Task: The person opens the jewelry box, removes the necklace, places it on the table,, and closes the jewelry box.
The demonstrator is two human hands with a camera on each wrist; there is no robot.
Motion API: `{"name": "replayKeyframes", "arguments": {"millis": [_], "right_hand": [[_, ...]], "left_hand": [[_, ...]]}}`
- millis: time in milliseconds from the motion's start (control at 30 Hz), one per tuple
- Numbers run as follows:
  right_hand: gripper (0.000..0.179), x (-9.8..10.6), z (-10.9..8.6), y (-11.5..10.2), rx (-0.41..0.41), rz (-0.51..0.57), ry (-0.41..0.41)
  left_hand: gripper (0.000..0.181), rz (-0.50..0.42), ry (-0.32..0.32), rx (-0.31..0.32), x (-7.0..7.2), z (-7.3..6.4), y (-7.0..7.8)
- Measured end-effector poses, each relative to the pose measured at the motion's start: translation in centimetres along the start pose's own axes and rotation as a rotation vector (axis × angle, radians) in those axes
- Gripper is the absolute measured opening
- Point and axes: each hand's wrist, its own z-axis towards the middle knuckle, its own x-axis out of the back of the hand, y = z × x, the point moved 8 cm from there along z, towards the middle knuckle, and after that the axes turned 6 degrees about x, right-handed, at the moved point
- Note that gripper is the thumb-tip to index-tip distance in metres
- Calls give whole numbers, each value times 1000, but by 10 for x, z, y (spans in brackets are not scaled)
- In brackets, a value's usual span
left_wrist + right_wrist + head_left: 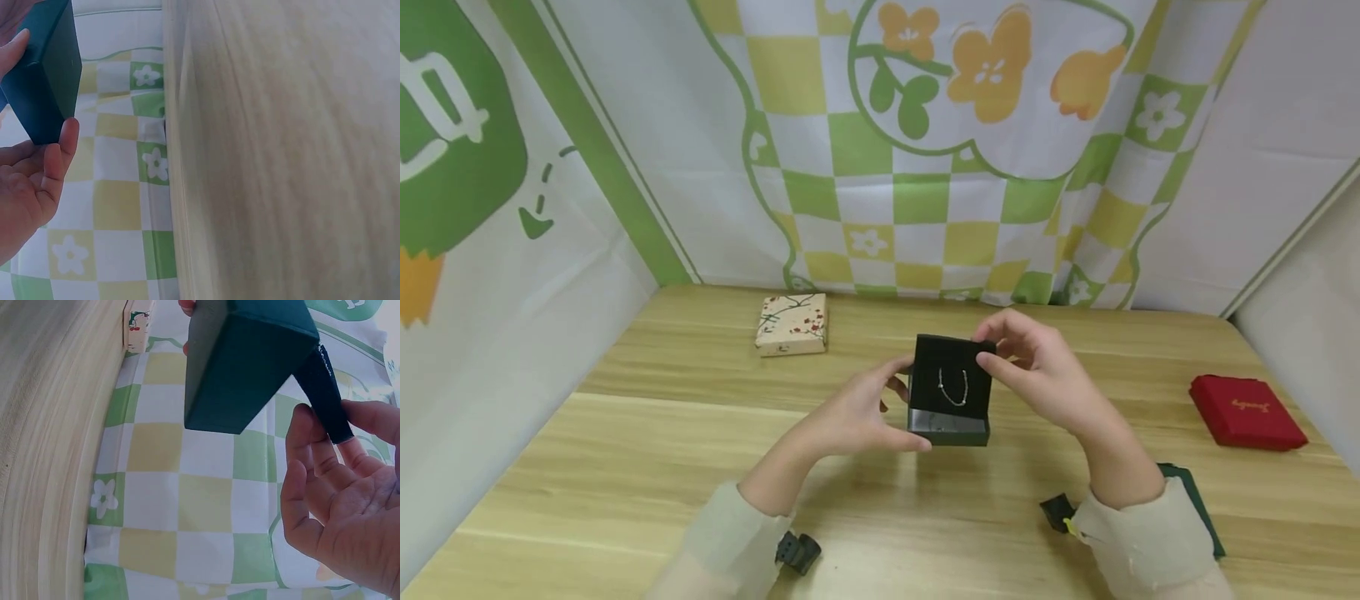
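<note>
My left hand [857, 412] grips a small dark green jewellery box [951, 438] by its left side, thumb at the front lower edge, above the table. A black padded insert [929, 367] stands tilted up out of the box. On it lies a thin silver chain [955, 403], curved in a U. The right hand [1045, 371] pinches the insert's upper right corner between thumb and fingers. In the right wrist view the insert [326, 394] sticks out from the box [250, 369]. From the left wrist, the box's outer walls [53, 75] show, and its inside is hidden.
A cream box with a floral branch print [792, 325] lies at the table's back left. At the right is a red jewellery box [1247, 412] with gold lettering. A dark green flat piece [1198, 508] is partly hidden under the right sleeve. A checked curtain [925, 200] hangs behind the table.
</note>
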Motion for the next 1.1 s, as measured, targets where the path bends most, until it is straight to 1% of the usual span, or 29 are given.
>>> {"name": "replayKeyframes", "arguments": {"millis": [100, 200, 267, 333, 467, 567, 700, 800, 967, 1100], "right_hand": [[14, 1, 0, -2, 1, 8, 6], [14, 6, 0, -5, 14, -6, 24], [14, 8, 0, -6, 25, -18, 35], [14, 10, 0, -7, 32, -30, 45], [15, 17, -2, -5, 19, -40, 70], [16, 23, -5, -3, -1, -50, 84], [16, 25, -8, -4, -10, -49, 75], [17, 27, -11, -6, 1, -49, 79], [16, 41, -18, -13, 37, -62, 140], [16, 50, -22, -17, 53, -59, 169]], "left_hand": [[98, 12, -2, -18, 0, 0, 0], [97, 29, -16, -38, -1, 2, 1], [96, 34, -27, -46, -2, 1, 1], [94, 49, -41, -41, -2, 1, -1], [94, 129, -66, -52, -4, 0, -1], [95, 173, -105, -68, -7, -1, 0], [96, 185, -154, -50, -7, -6, -7], [97, 199, -180, -24, -7, -11, -15], [97, 213, -219, -3, -8, -16, -23], [97, 211, -230, 18, -9, -19, -27]]}}
